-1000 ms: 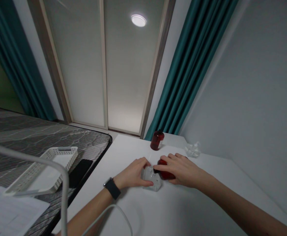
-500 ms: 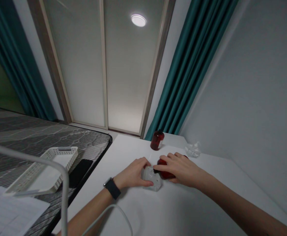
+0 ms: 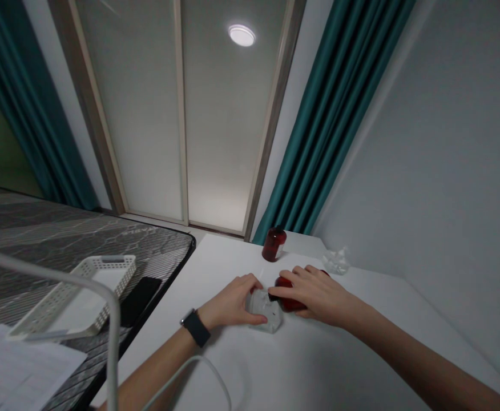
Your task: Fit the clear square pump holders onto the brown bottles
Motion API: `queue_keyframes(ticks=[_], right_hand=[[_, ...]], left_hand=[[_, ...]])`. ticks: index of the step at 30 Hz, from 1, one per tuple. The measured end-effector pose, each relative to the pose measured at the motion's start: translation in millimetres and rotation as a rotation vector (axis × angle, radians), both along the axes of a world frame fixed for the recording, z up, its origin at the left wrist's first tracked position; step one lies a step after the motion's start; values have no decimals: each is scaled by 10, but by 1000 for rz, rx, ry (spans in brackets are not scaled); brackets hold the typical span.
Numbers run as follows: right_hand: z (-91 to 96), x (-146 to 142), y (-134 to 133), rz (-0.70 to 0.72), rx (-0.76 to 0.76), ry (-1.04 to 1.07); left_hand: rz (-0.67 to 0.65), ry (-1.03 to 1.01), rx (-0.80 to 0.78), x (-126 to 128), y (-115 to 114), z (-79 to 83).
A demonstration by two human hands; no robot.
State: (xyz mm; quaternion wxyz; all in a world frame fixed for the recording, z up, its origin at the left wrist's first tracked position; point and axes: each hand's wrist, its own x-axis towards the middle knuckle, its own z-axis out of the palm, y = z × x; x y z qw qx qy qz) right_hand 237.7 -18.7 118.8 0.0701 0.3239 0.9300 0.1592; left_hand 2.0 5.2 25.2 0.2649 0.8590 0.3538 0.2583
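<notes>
My right hand (image 3: 316,294) is wrapped over a dark red-brown bottle (image 3: 290,302), which is tipped on its side with its dark neck end pointing left. That end is over the rim of a clear glass dish (image 3: 271,319). My left hand (image 3: 237,299) holds the dish from the left, thumb in front and fingers behind. Whether any liquid runs from the bottle is too small to tell. A second red-brown bottle (image 3: 273,245) with a dark cap and a pale label stands upright behind the dish.
Crumpled clear plastic (image 3: 336,261) lies at the back right of the white table (image 3: 318,365). To the left, a white perforated basket (image 3: 76,297), a black flat object (image 3: 141,299) and paper sheets (image 3: 23,365) lie on a grey patterned surface. A white bent tube (image 3: 113,337) crosses the left foreground.
The bottle in my right hand has shifted very slightly to the right. My left hand and the glass dish stay in place.
</notes>
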Motion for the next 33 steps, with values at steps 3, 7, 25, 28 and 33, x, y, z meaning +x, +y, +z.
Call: queue_keyframes(ticks=[3, 7, 25, 28, 33], right_hand=[[3, 3, -5, 6, -3, -5], [5, 0, -8, 2, 3, -18], [6, -3, 3, 45, 54, -9], [-5, 3, 10, 49, 60, -17], [-11, 3, 16, 50, 59, -21]], left_hand=[[-1, 6, -5, -4, -1, 2], [-3, -2, 4, -12, 4, -13], [-1, -2, -9, -5, 3, 1], [-4, -5, -10, -4, 0, 3], [0, -1, -4, -3, -4, 2]])
